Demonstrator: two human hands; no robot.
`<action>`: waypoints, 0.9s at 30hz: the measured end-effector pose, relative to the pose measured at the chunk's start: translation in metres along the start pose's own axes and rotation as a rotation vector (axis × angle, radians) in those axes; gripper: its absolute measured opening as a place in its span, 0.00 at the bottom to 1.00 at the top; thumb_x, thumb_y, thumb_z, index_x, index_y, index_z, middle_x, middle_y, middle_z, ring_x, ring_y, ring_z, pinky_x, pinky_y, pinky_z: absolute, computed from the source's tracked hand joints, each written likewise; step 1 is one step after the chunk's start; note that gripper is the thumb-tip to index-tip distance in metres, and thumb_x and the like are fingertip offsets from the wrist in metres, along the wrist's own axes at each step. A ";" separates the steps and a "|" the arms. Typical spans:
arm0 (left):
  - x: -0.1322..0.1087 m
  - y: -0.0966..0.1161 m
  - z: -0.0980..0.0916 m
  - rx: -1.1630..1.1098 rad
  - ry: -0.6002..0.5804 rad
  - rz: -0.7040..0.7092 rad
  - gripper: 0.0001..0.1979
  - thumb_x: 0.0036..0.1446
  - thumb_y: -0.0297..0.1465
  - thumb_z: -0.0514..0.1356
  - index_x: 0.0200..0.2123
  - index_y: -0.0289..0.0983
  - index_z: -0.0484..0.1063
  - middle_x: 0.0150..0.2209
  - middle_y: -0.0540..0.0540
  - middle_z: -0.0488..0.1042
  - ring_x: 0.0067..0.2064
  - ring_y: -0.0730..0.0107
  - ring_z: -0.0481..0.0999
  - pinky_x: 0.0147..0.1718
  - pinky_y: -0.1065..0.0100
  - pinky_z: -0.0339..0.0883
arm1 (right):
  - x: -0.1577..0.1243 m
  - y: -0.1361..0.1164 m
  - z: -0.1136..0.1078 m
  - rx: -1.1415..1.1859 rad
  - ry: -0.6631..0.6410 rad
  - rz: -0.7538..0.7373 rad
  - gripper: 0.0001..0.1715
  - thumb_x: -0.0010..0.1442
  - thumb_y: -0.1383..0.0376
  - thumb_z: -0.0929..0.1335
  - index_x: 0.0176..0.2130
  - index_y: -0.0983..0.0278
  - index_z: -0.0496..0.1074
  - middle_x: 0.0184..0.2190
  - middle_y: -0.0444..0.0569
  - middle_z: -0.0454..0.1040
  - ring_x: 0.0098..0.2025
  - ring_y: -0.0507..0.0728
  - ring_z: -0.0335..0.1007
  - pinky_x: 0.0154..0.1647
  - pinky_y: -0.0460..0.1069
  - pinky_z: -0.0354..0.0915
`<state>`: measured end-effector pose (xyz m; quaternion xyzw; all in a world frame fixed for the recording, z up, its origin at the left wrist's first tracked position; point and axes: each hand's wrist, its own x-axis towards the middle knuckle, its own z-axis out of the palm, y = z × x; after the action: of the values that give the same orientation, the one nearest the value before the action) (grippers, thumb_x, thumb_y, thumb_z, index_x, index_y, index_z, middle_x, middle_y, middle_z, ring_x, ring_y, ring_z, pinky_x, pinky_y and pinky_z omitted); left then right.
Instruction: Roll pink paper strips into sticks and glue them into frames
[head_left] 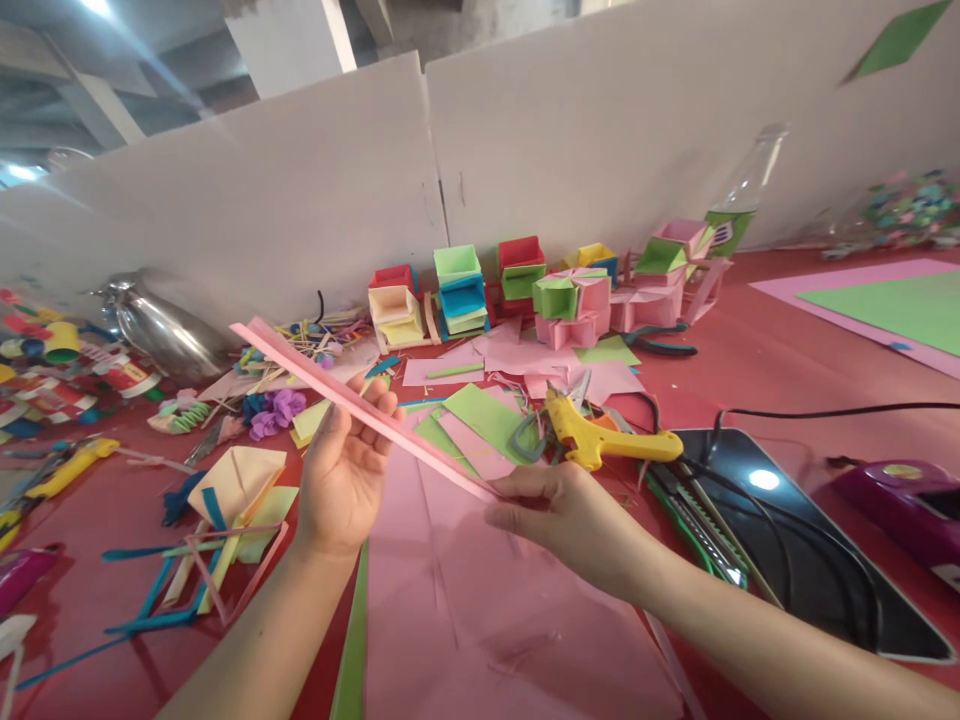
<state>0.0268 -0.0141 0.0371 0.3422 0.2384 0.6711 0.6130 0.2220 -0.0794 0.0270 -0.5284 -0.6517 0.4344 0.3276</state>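
A long, narrow pink paper strip (405,438), creased along its length, slants between my hands above the table. My left hand (346,485) is closed on its middle, thumb on the near side and fingers behind. The strip's lower right end sits pinched between thumb and fingers of my right hand (551,510). Below both hands lie large pink paper sheets (480,610), with green paper (487,425) at their far end. A yellow glue gun (600,430) rests just beyond my right hand.
Folded paper boxes (461,285) line the white partition (300,180). A box cutter (694,520) and a dark tablet-like slab (795,550) with a cable lie right. Paper strips (161,590) lie left. A glass bottle (750,185) stands at the back right; a metal jug (161,325) is back left.
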 end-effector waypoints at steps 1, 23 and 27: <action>-0.001 -0.003 0.000 0.012 -0.027 -0.022 0.10 0.58 0.33 0.55 0.40 0.39 0.73 0.40 0.49 0.78 0.42 0.72 0.76 0.45 0.70 0.69 | 0.000 -0.001 -0.001 -0.005 0.001 -0.005 0.13 0.54 0.59 0.65 0.28 0.64 0.75 0.26 0.44 0.70 0.28 0.51 0.61 0.27 0.45 0.56; -0.028 -0.030 0.004 0.239 -0.329 -0.143 0.06 0.54 0.30 0.60 0.36 0.38 0.75 0.35 0.46 0.79 0.41 0.64 0.77 0.43 0.62 0.70 | 0.000 -0.003 -0.004 0.145 0.048 0.082 0.11 0.50 0.58 0.68 0.32 0.61 0.76 0.24 0.42 0.70 0.24 0.49 0.60 0.23 0.44 0.56; -0.029 -0.031 0.003 0.261 -0.322 -0.138 0.06 0.52 0.30 0.61 0.35 0.39 0.75 0.34 0.46 0.79 0.39 0.64 0.77 0.42 0.62 0.70 | 0.000 -0.003 -0.003 0.142 0.048 0.061 0.11 0.50 0.59 0.68 0.32 0.61 0.77 0.25 0.42 0.71 0.25 0.49 0.62 0.24 0.44 0.57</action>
<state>0.0504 -0.0387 0.0113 0.5046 0.2450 0.5276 0.6380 0.2238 -0.0789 0.0312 -0.5336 -0.5950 0.4765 0.3663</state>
